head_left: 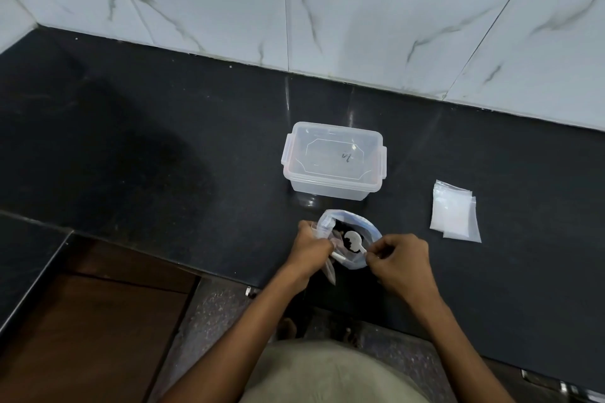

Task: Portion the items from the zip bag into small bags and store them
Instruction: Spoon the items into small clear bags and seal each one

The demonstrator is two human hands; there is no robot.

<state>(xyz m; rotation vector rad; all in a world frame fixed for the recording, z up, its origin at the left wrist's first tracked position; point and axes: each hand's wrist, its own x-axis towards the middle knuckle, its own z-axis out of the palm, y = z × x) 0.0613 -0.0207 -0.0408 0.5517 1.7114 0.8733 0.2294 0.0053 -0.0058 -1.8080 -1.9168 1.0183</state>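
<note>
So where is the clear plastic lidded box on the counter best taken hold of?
By its two short ends, a grip on each, coming down from above. The clear plastic lidded box stands upright on the black stone counter with its lid on, and its clip latches sit on those ends, so the sides are probably the firmest hold.

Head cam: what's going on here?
A person is portioning at a dark counter. The right hand pinches a white spoon holding dark bits over the open zip bag. The left hand grips a small bag beside it. A lidded clear container sits behind; spare small bags lie to the right.
</note>
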